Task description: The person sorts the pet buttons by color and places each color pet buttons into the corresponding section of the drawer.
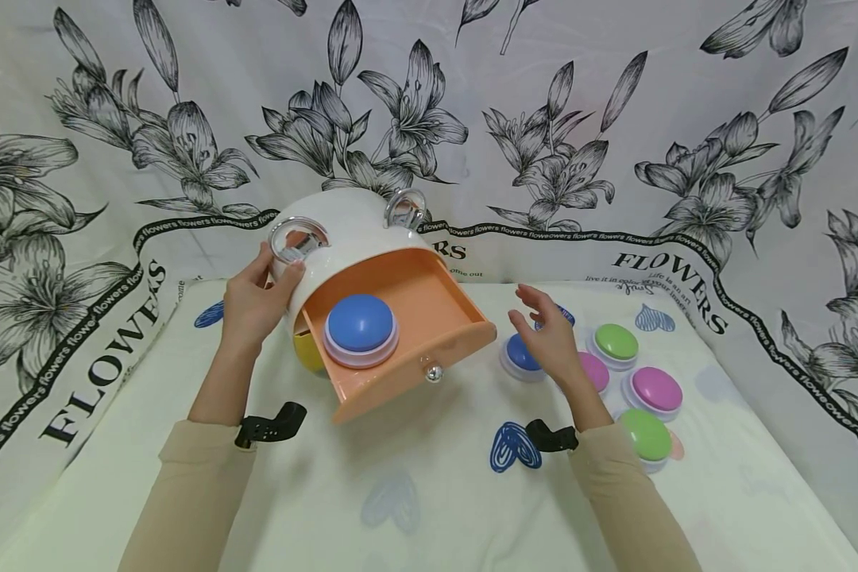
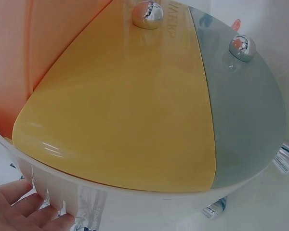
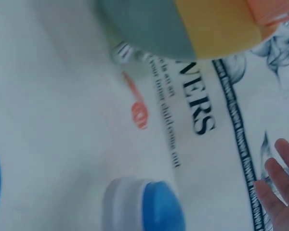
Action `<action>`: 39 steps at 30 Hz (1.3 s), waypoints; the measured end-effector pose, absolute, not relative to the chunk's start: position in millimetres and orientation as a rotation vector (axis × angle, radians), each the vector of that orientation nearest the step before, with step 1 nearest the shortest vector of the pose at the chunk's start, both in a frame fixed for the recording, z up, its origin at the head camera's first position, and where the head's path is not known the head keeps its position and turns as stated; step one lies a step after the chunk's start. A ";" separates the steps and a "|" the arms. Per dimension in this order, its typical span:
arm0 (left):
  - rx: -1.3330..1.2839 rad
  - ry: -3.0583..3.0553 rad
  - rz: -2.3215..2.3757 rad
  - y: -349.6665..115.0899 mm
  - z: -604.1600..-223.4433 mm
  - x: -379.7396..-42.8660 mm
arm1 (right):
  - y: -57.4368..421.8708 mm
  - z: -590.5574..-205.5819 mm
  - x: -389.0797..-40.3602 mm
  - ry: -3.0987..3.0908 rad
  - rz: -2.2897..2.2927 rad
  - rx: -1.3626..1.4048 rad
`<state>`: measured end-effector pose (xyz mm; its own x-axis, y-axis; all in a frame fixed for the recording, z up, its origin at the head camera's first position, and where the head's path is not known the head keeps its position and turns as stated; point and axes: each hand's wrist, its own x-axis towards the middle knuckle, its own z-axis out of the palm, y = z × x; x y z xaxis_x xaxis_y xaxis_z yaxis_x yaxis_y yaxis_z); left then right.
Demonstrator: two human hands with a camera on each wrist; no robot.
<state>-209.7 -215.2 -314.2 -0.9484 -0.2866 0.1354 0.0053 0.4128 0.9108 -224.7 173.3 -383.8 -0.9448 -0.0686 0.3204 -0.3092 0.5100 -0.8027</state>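
My left hand grips the side of a white rounded drawer box with chrome ring-like fittings, holding it tilted. Its peach drawer is pulled out, and a blue domed push button with a pale base sits inside at the left. In the left wrist view, the yellow drawer and grey-green drawer are closed, each with a chrome knob. The right hand holds nothing; its fingers are slightly bent, right of the drawer. Beside it on the table is another blue domed push button, partly hidden.
To the right on the printed cloth stand pink and green domed buttons, with another green one behind. One more pink button is partly behind the right wrist. A flower-printed cloth hangs at the back.
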 end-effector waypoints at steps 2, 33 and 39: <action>0.247 -2.401 -1.551 -215.3 -314.4 -209.6 | 176.7 -392.9 -225.1 -2.550 1.386 0.284; 0.270 -2.391 -1.556 -214.3 -314.5 -210.7 | 178.5 -451.4 -217.1 -2.949 1.006 -0.211; 0.282 -2.400 -1.553 -214.4 -315.0 -210.5 | 176.5 -452.0 -218.8 -2.972 0.978 -0.308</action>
